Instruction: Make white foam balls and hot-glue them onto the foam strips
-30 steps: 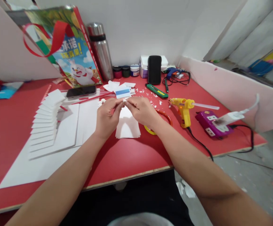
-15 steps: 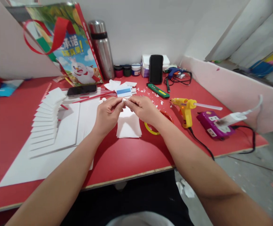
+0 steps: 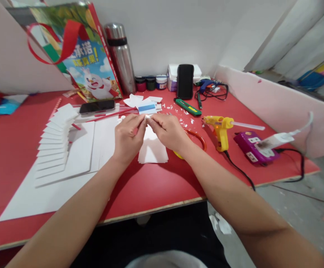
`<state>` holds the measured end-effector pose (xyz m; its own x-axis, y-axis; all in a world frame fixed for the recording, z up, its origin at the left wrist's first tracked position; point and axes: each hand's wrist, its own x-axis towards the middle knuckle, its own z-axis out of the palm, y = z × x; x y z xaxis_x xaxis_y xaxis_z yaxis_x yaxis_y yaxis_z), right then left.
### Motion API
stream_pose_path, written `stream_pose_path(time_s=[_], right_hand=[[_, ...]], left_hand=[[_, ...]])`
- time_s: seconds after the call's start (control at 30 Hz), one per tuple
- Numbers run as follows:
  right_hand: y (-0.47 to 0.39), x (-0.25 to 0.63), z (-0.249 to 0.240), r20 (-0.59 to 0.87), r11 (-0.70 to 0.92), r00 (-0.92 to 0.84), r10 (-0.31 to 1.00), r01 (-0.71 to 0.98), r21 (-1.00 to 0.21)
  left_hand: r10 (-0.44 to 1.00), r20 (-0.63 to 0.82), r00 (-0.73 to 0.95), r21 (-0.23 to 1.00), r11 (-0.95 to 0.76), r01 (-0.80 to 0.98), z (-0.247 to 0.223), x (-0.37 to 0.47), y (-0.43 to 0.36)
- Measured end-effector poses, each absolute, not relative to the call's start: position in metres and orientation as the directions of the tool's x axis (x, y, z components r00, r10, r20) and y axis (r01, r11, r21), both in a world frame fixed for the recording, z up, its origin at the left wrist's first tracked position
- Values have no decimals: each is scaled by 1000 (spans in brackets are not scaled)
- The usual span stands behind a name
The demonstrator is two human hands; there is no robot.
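Observation:
Between the fingertips of both hands is a small white piece (image 3: 147, 117), mostly covered, its material too small to make out. My left hand (image 3: 129, 134) pinches it from the left, and my right hand (image 3: 166, 130) pinches it from the right. Below them lies a stack of white paper pieces (image 3: 153, 150) on the red table. Scissors with a red and yellow handle (image 3: 197, 137) lie partly hidden under my right wrist. To the left, a curved row of white board steps (image 3: 53, 139) stands on a white board (image 3: 80, 156).
A yellow glue gun (image 3: 220, 130) and a purple power strip (image 3: 255, 147) with cables sit at the right. Behind are a green box cutter (image 3: 188, 107), white scraps, a phone (image 3: 97, 107), a steel flask (image 3: 121, 59), paint jars (image 3: 150, 83) and a printed bag (image 3: 92, 63).
My hands stay together at the white piece with small finger shifts. My right hand and wrist have moved slightly, covering more of the scissors' yellow loop.

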<state>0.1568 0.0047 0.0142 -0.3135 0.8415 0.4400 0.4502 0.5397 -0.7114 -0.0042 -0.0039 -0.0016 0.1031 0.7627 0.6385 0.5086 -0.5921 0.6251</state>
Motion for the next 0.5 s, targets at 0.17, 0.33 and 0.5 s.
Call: stream_pose_path(time_s=[0.17, 0.33, 0.5], right_hand=[[4, 158, 16, 448, 536, -294, 844, 465, -705], [12, 167, 14, 444, 605, -411, 796, 522, -601], [12, 168, 13, 443, 636, -459, 770, 502, -586]], left_hand=[[716, 688, 119, 560, -628, 540, -2, 0, -8], [856, 497, 140, 819, -516, 249, -1, -7, 0], [858, 479, 184, 819, -512, 259, -1, -11, 3]])
